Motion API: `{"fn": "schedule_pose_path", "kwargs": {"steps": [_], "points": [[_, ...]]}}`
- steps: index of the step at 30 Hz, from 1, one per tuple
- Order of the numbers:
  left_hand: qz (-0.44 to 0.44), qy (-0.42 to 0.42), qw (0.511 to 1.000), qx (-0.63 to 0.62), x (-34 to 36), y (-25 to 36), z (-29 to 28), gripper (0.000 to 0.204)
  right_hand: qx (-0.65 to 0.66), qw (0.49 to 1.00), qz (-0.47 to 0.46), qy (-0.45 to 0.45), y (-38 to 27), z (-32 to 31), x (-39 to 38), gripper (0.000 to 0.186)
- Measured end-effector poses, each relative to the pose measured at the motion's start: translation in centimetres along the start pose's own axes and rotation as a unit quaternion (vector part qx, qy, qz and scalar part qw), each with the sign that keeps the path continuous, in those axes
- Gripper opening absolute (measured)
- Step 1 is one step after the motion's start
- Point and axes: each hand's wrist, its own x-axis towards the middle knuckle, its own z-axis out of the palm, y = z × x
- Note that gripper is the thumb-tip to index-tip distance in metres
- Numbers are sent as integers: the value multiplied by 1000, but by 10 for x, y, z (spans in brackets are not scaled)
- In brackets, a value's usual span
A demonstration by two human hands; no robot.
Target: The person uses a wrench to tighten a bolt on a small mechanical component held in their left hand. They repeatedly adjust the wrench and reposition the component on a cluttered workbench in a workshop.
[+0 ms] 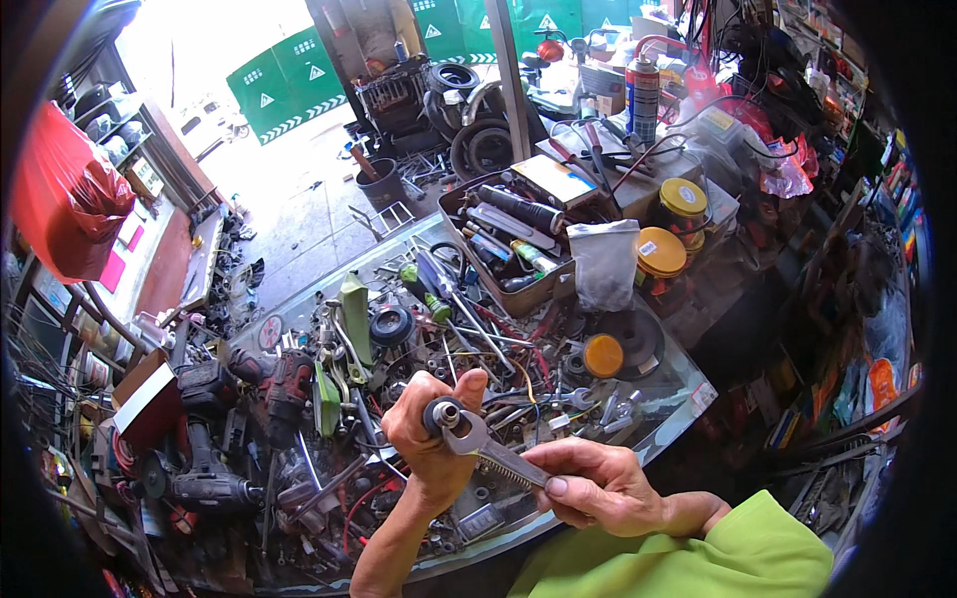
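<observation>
My left hand (431, 439) is wrapped round a part with a dark round rim and a shiny metal stud (447, 413) at its end; the rest of the part is hidden in the fist. An open-end wrench (506, 458) has its jaw at the stud, touching or very close to it. Fingers and thumb of my right hand (603, 486) pinch the wrench's other end. Along the wrench's lower side runs a ridged, thread-like edge, whose nature I cannot make out. Both hands are above the near part of a glass-topped table (673, 411).
Loose tools and small metal parts crowd the table. Cordless drills (211, 476) lie at the left. A tray of tools (518, 299) stands farther back, near yellow-lidded jars (662, 253) and a spray can (643, 100). A yellow lid (603, 355) sits at the right.
</observation>
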Motion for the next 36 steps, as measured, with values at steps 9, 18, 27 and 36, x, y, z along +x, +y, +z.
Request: {"fn": "schedule_pose_path", "kwargs": {"steps": [9, 18, 27, 36], "points": [[85, 14, 993, 74, -2, -12, -3, 40, 109, 991, 74, 3, 1, 1, 3, 37], [122, -23, 990, 63, 5, -14, -3, 38, 80, 994, 64, -46, 7, 3, 8, 43], [41, -278, 951, -131, 10, -10, -9, 34, -30, 991, 40, -127, -21, -63, 24, 34], [22, -334, 935, -120, 9, 1, -10, 40, -19, 986, 82, -146, -32, -68, 22, 32]]}}
